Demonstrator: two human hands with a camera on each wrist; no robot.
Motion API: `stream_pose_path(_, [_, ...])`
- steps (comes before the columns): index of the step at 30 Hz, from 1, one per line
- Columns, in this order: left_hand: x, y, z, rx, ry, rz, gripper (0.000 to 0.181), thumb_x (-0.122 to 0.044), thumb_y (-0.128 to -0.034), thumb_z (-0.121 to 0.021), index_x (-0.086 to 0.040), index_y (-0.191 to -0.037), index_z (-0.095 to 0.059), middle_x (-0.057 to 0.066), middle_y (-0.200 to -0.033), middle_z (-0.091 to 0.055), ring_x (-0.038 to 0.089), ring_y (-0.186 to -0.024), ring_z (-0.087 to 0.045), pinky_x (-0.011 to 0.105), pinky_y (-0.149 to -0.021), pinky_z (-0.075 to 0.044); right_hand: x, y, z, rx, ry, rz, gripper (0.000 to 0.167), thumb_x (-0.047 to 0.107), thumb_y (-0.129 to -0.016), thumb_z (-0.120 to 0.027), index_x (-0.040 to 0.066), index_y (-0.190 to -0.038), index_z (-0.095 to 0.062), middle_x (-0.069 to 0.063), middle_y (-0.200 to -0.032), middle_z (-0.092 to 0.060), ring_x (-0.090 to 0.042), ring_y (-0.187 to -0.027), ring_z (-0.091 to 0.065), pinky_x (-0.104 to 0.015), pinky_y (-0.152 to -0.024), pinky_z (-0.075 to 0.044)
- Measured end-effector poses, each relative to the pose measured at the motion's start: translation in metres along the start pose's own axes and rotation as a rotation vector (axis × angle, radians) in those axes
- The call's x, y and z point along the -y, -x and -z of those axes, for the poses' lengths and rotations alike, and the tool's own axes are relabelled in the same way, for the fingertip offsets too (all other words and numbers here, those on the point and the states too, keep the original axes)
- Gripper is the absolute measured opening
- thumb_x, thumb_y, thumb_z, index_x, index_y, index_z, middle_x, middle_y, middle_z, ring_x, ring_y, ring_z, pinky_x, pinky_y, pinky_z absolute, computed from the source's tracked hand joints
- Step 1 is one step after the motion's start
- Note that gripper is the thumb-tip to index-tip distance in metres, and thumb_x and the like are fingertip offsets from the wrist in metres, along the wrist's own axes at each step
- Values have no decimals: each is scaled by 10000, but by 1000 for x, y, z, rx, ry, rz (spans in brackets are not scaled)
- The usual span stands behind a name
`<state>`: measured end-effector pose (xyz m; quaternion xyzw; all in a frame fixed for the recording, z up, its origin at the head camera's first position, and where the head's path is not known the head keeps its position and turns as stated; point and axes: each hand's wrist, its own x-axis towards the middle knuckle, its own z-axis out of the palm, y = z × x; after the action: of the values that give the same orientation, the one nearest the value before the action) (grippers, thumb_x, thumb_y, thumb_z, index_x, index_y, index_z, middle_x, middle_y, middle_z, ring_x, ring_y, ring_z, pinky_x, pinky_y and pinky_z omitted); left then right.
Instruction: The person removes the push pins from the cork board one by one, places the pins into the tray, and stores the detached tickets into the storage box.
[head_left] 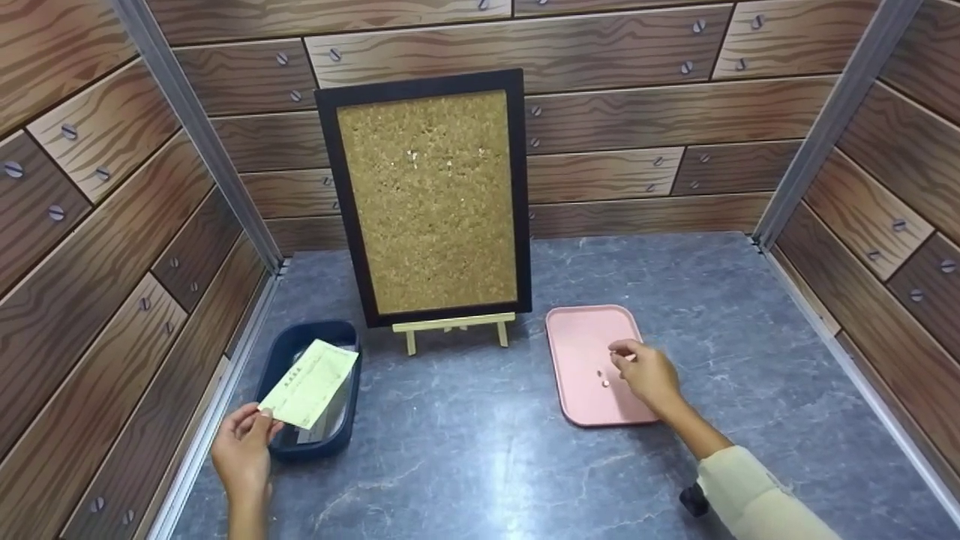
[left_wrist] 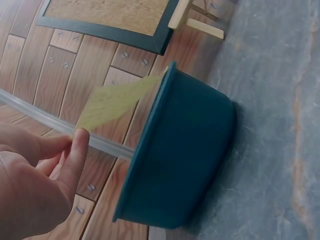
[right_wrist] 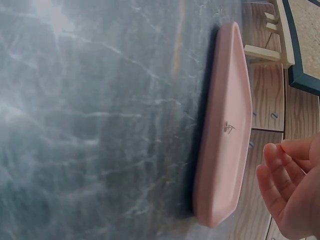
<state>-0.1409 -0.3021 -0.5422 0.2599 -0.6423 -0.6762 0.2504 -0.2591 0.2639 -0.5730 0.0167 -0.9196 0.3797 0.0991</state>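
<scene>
My left hand [head_left: 244, 450] pinches the near corner of a pale yellow-green printed paper slip [head_left: 311, 382] between thumb and fingers. The slip is held over a dark blue bin [head_left: 349, 427], which has more paper inside. Above a pink tray [head_left: 585, 330], my right hand [head_left: 649, 375] has thumb and index fingertip together. A tiny pale thing shows there, seemingly a thumbtack, mostly covered by the fingers. A few small thumbtacks [right_wrist: 228, 128] lie on the tray below. In the left wrist view, the slip [left_wrist: 115, 102] slants up beside the bin's rim.
A black-framed cork board [head_left: 431, 217] stands at the back on a small wooden easel [head_left: 454, 324]. Small pale marks dot its upper part. Wood-patterned walls enclose the grey marbled table [head_left: 450, 465] on three sides. Beside the right sleeve lies a small black object [head_left: 694, 500].
</scene>
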Motion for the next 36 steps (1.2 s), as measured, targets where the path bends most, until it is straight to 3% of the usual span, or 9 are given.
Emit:
stream_pose_path(5, [3, 2, 1, -8, -99, 10, 380, 13, -961, -590, 130, -1314, -513, -104, -813, -620, -38, -678, -653, 131, -715, -560, -4, 6, -2, 12, 15, -11, 177, 118, -947, -665, 75, -1101, -741, -77, -950, -751, -80, -656, -626, -265, -553, -453])
stream_pose_path(11, [7, 6, 4, -40, -212, 13, 359, -24, -955, -591, 118, -1283, -552, -42, -855, -629, -77, -626, -635, 113, -672, -550, -8, 15, -1, -1, 36, -19, 151, 92, -920, -673, 86, -1049, -751, -47, -857, -746, -68, -643, -599, -278, -596, -440])
stream_pose_path(17, [10, 8, 5, -35, -220, 37, 371, -36, -952, -603, 132, -1280, -556, 1, -866, -630, -65, -637, -634, 118, -667, -552, -12, 19, 0, -3, 25, -4, 138, 72, -915, -672, 70, -1029, -749, -72, -883, -745, -86, -646, -594, -271, -602, -453])
stream_pose_path(26, [14, 11, 6, -1, -253, -3, 330, -7, -955, -592, 168, -1235, -589, 156, -961, -665, -70, -672, -629, 119, -693, -554, -15, 26, 2, -17, 53, -14, 143, 88, -898, -678, 74, -1020, -752, -72, -892, -745, -96, -668, -596, -288, -601, -445])
stream_pose_path(31, [15, 10, 8, -8, -351, -13, 305, -53, -967, -604, 120, -1217, -622, 230, -1056, -670, -77, -653, -618, 125, -665, -556, -14, 27, 6, -9, 81, -25, 160, 108, -916, -669, 81, -1052, -749, -104, -979, -754, -178, -752, -641, -340, -643, -465])
stream_pose_path(36, [14, 11, 10, -35, -465, -68, 261, -98, -966, -624, 66, -1167, -662, 232, -1063, -675, -120, -600, -582, 113, -601, -531, -11, 28, 10, -38, 86, -45, 178, 161, -937, -660, 104, -1080, -750, -97, -1014, -758, -260, -853, -688, -395, -679, -491])
